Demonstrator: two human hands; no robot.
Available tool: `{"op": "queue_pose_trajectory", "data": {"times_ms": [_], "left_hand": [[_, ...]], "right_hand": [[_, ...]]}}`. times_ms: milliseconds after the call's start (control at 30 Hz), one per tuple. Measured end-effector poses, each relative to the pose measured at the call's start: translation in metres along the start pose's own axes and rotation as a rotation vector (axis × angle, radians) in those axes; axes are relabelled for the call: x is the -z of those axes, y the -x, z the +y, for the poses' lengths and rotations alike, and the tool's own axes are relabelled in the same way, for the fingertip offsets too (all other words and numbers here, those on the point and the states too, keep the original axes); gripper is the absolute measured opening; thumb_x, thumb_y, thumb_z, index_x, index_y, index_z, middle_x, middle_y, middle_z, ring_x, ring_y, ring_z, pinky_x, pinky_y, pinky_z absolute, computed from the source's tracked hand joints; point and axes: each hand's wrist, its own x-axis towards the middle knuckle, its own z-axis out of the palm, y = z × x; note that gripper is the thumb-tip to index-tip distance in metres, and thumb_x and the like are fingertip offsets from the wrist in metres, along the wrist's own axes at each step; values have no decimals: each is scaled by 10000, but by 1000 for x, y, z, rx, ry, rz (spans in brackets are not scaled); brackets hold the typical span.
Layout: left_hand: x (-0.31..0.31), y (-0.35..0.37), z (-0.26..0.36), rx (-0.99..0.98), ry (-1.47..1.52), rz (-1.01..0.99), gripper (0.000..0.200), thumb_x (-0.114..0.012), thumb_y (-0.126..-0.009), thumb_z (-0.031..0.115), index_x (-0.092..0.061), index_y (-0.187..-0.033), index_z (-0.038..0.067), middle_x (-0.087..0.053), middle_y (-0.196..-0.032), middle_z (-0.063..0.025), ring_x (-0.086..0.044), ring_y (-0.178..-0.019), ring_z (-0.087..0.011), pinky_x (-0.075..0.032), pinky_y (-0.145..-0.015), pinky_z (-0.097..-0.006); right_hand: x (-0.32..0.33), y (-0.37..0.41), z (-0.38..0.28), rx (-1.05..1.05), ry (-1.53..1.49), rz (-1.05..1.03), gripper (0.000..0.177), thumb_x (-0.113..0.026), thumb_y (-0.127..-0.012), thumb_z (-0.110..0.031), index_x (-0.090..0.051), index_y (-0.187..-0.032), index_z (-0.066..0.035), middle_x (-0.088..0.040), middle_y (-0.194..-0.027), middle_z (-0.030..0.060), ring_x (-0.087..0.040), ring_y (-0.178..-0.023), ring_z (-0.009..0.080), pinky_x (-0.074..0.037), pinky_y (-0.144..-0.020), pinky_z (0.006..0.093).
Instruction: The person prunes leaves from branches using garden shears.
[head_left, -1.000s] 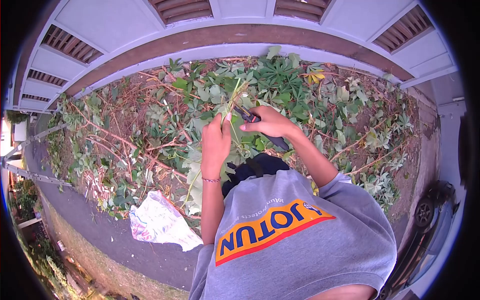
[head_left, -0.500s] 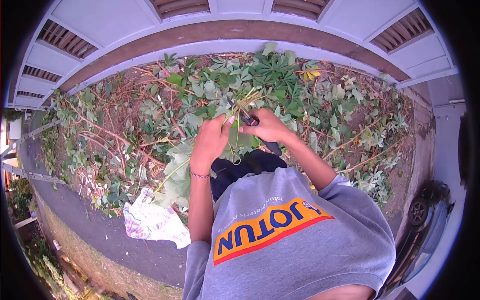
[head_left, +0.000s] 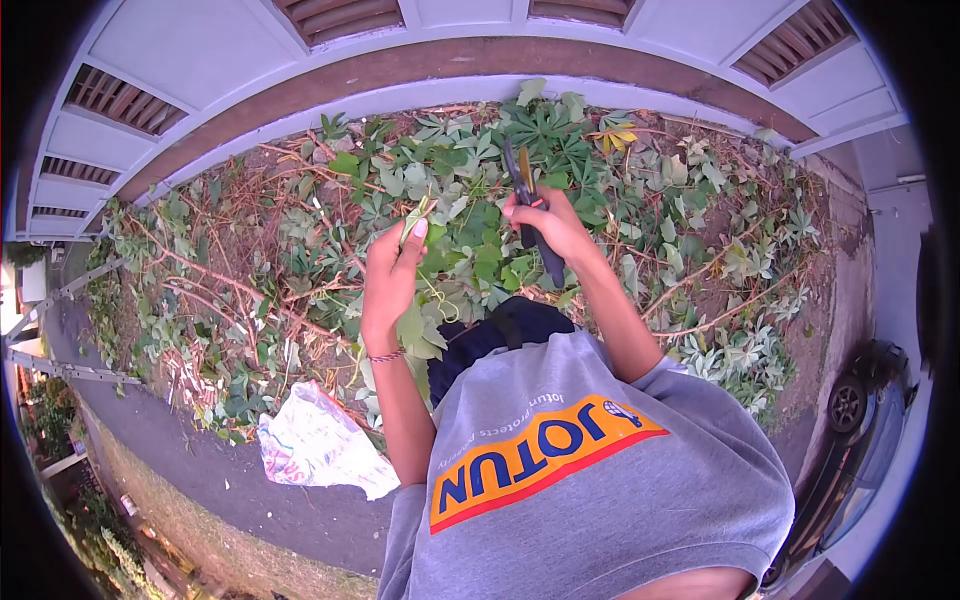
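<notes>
My left hand (head_left: 392,275) is closed on a small bunch of green stems (head_left: 418,216), pinched between thumb and fingers. Thin curling tendrils and a few leaves (head_left: 420,328) hang below it. To the right, my right hand (head_left: 556,222) is wrapped round a pair of dark pruning shears (head_left: 528,200). Their blades point away from me and stand apart, and they do not touch the stems. Cut leaves and branches (head_left: 480,255) cover the ground beneath both hands.
A white printed sack (head_left: 322,445) lies at the left on the dark pavement (head_left: 230,490). A pale wall (head_left: 180,50) with vents curves behind the plants. A metal ladder (head_left: 75,371) shows at far left, a vehicle (head_left: 850,405) at right.
My hands have moved apart, the right one drawing the shears away from the stems. The bunch in my left hand looks smaller, and the large leaf by my left wrist no longer shows there.
</notes>
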Motion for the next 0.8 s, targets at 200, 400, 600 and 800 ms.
{"op": "queue_pose_trajectory", "data": {"times_ms": [200, 400, 600, 800], "left_hand": [[-14, 0, 4, -122, -72, 30, 357, -528, -1015, 287, -528, -852, -30, -494, -640, -53, -450, -599, -138, -395, -576, -312], [-17, 2, -3, -133, -254, -82, 333, -512, -1014, 269, -539, -894, -41, -555, -669, -172, -437, -561, -298, -409, -580, -355], [-22, 6, -7, -249, -263, -42, 319, -573, -923, 211, -544, -1036, -85, -594, -808, -278, -561, -712, -431, -439, -677, -465], [-12, 7, 15, -257, -275, -77, 399, -615, -761, 144, -511, -1035, -127, -593, -883, -344, -569, -888, -513, -450, -784, -492]], "right_hand": [[-26, 43, -20, 134, 780, -225, 410, -768, -689, -332, -638, -862, 16, -647, -744, 151, -628, -696, 307, -478, -666, 390], [-38, 42, -22, 112, 790, -240, 438, -767, -677, -373, -648, -834, 18, -648, -733, 157, -638, -700, 311, -482, -681, 403], [-43, 42, -28, 57, 763, -231, 438, -761, -662, -383, -667, -823, 13, -653, -737, 167, -637, -692, 326, -483, -683, 411], [-46, 49, -30, 159, 839, -182, 344, -725, -644, -319, -649, -722, 7, -621, -647, 164, -608, -625, 335, -474, -638, 422]]}}
